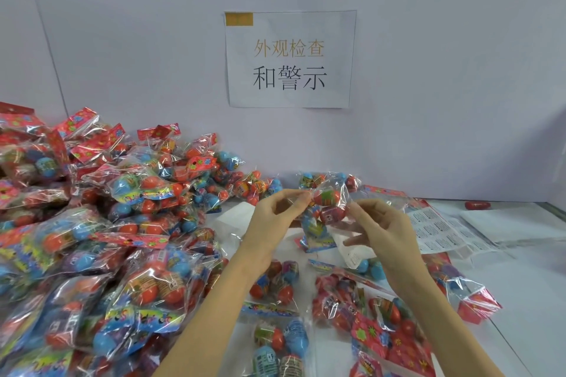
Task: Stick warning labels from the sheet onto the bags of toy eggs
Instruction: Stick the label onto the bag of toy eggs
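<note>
Two bare hands hold one clear, crinkled cellophane bag of glossy oval toy eggs above the white table. The left hand pinches the film's upper edge between thumb and fingertips; the right hand pinches the film at the bag's right side. The label sheet, flat paper printed in small blocks, lies just right of the hands. A heaped pile of bags fills the left.
</note>
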`<act>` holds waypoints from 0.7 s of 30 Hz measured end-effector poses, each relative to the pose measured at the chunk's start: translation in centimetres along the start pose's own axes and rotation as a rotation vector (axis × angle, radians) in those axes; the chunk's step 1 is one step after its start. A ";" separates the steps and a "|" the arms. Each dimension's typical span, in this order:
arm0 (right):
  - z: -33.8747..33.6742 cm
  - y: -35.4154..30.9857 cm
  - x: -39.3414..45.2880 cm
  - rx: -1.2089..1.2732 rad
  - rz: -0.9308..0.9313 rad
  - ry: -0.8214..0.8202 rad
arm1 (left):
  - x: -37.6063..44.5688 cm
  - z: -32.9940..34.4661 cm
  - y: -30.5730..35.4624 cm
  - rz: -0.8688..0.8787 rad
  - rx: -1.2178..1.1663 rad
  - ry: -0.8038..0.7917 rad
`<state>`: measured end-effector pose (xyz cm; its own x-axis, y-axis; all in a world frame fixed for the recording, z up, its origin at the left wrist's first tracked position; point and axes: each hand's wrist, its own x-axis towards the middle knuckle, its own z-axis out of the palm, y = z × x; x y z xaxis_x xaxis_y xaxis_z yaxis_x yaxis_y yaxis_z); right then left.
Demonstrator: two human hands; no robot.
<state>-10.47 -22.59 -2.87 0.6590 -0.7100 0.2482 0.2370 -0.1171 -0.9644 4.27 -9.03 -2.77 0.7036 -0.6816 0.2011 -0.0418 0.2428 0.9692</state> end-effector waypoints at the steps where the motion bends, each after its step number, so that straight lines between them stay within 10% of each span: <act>1: 0.1 -0.1 -0.1 -0.004 0.010 -0.043 | 0.1 -0.1 0.1 -0.002 -0.055 0.004; 10: -0.3 0.0 -0.2 -0.210 -0.094 -0.071 | -0.5 0.4 0.5 -0.119 -0.081 -0.166; 16: -0.6 0.6 -0.1 -0.491 -0.278 0.012 | -0.1 0.4 0.3 -0.017 -0.076 0.068; 21: -0.5 0.4 -0.4 -0.235 -0.201 -0.107 | 0.4 -0.6 0.0 0.213 0.243 0.263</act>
<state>-11.00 -22.69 -3.44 0.6898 -0.5813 0.4315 0.2066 -0.4132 -0.8869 4.95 -8.90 -2.74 0.8167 -0.4268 0.3883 -0.3501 0.1684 0.9215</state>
